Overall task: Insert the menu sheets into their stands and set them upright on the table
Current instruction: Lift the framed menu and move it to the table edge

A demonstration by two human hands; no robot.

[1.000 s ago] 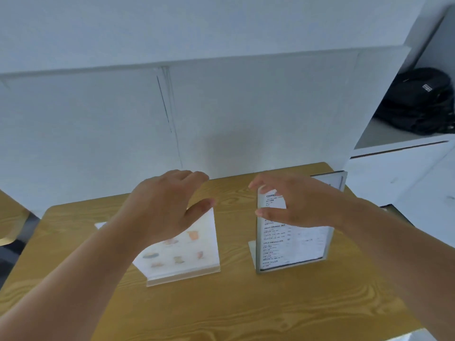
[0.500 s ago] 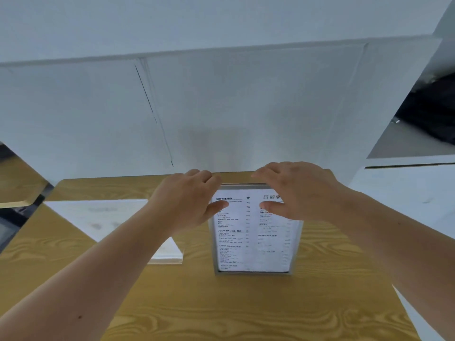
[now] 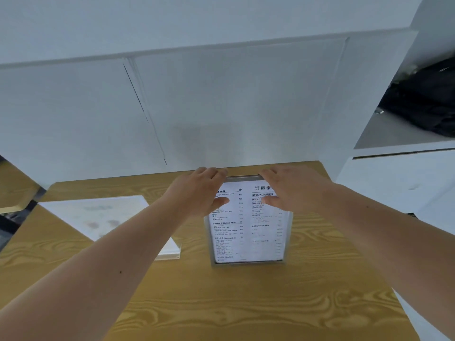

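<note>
While the left hand (image 3: 197, 193) and right hand (image 3: 293, 190) are pinching its top corners, the menu stand (image 3: 248, 232) is standing upright right of the flat stand (image 3: 108, 217) — light, rigid, likely tippy — so grip the frame edges.

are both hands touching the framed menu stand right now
Touching. In the head view the left hand and right hand each grip the top edge of the menu stand, thumbs pressed on its front.

Showing two bare forearms, no sleeves reaching into view. Wearing nothing on the left hand (image 3: 197, 193) or the right hand (image 3: 293, 190): no rings, watch or gloves. Carrying a small dark mole on the left forearm.
</note>
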